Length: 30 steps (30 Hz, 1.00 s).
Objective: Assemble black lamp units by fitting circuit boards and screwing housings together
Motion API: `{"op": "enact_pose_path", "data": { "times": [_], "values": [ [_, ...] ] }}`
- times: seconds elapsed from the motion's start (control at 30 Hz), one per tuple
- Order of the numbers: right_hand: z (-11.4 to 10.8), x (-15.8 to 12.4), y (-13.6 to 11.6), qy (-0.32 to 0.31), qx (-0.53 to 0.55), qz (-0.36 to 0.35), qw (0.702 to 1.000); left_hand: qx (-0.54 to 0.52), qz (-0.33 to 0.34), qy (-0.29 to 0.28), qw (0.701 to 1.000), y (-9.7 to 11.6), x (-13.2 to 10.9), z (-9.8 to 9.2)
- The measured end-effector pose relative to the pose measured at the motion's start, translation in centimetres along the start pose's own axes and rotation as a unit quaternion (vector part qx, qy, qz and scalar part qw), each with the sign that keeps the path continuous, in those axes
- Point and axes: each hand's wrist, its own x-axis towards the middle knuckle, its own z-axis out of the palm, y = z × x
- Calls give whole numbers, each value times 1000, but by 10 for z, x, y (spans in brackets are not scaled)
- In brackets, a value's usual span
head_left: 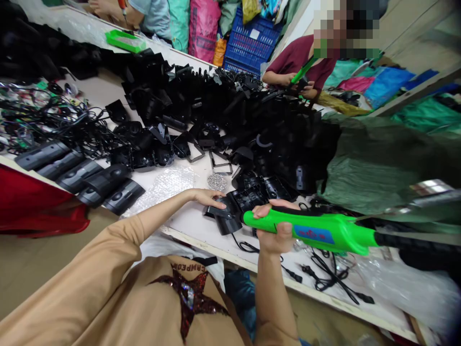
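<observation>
My right hand (275,228) is wrapped round the bright green body of an electric screwdriver (313,231), held nearly level. Its front end points left and meets a black plastic housing (229,222) near the table's front edge; the bit itself is hidden. Over the left part of that housing lies my left hand (211,197), fingers bent on its top and gripping it. Just behind, a small round heap of silvery screws (216,181) sits on the white table. Other open black housing halves (250,190) lie right beside the held one.
A large pile of black plastic parts (223,105) covers the table's middle. Finished-looking black housings (97,185) line the left edge, near tangled wires (54,120). Bubble wrap (167,185) and cables (334,274) lie close by. Across the table, a person (302,72) holds another green screwdriver.
</observation>
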Motion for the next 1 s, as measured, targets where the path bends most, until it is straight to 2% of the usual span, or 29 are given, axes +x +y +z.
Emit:
{"op": "enact_pose_path", "data": {
  "times": [0.13,0.5,0.77,1.0],
  "values": [
    [-2,0,0,3,-1,-4,1000,-15,8,14,1000,-1,0,3],
    [1,-3,-3,25,-4,-7,1000,15,-35,25,999,0,1,5],
    [-25,-13,14,6,-37,2,999,26,-61,24,998,8,-1,9],
    [-25,-16,10,6,-35,-2,999,35,-58,41,997,5,-1,10]
  ]
}}
